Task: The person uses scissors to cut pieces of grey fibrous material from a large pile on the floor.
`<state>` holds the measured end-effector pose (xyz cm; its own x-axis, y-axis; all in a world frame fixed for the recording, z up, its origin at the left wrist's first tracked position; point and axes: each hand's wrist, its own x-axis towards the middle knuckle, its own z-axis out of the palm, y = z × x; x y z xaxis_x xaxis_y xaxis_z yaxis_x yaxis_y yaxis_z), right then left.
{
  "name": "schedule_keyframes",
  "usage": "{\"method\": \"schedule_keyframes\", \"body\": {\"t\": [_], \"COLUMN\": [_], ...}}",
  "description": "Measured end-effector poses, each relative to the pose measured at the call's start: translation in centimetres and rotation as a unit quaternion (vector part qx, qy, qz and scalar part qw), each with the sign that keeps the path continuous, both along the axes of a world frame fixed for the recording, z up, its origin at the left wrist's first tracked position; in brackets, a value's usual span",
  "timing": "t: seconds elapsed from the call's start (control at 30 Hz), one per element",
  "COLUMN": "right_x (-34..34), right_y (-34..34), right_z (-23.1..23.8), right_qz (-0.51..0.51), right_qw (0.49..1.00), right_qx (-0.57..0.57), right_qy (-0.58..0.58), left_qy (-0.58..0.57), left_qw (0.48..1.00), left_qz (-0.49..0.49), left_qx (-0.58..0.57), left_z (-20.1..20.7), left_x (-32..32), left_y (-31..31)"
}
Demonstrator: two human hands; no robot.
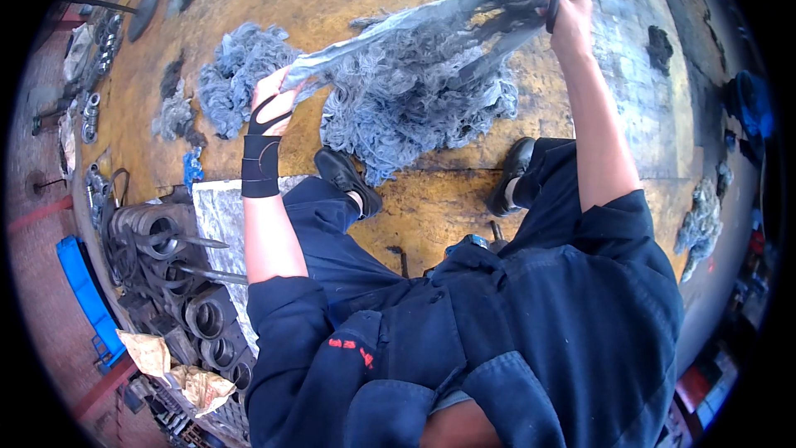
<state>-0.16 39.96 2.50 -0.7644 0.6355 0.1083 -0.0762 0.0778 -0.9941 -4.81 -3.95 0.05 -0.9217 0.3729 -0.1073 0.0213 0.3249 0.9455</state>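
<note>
A strip of worn grey cloth (414, 12) with ragged holes is stretched between my two hands. My left hand (274, 99), with a black wrist support on its wrist, is closed on the near left end. My right hand (574, 23) is raised farther away and grips the other end. In that same hand is a black-handled tool (559, 2), pointing away; its kind is not clear from what shows. Beneath the cloth lies a large heap of blue-grey shredded fibre (406, 116), partly hidden by it. A smaller fibre heap (240, 75) sits beside my left hand.
My shoes rest on the stained yellow work surface (431, 207), either side of the large heap. Metal rings (207, 315) and rods crowd the lower left, near crumpled brown paper bags (203, 390). A round plate on a rod (143, 15) stands upper left. More fibre (701, 220) lies far right.
</note>
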Motion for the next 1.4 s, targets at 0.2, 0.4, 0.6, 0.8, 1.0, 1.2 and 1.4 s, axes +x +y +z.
{"method": "schedule_keyframes", "body": {"t": [0.2, 0.4, 0.6, 0.8, 1.0, 1.2, 1.4], "right_x": [1.1, 2.0, 2.2, 1.5, 0.7, -0.5, 0.6], "right_y": [-3.6, -7.8, -10.3, -8.8, -8.1, -6.0, -7.8], "right_z": [2.6, 4.0, 3.5, 3.7, 2.4, 0.4, -0.6], "right_qz": [0.191, 0.363, 0.458, 0.372, 0.334, 0.177, 0.165], "right_qw": [0.979, 0.927, 0.886, 0.925, 0.937, 0.973, 0.872], "right_qx": [-0.077, -0.058, -0.039, -0.073, -0.106, 0.116, 0.388], "right_qy": [-0.013, -0.071, -0.063, -0.032, 0.004, -0.096, -0.249], "left_qy": [0.063, 0.047, -0.112, -0.065, -0.038, -0.102, -0.304], "left_qw": [0.944, 0.955, 0.964, 0.991, 0.996, 0.985, 0.927], "left_qz": [-0.118, -0.181, -0.241, -0.113, -0.081, -0.142, -0.121], "left_qx": [-0.302, -0.229, 0.006, 0.009, 0.0, 0.003, 0.181], "left_z": [-2.0, -2.0, -2.1, -2.8, -1.0, 1.2, 1.9], "left_x": [0.4, 2.0, 4.3, 4.2, 4.0, 2.2, 1.2], "left_y": [-0.4, 4.7, 12.2, 12.2, 12.2, 9.9, 7.4]}}
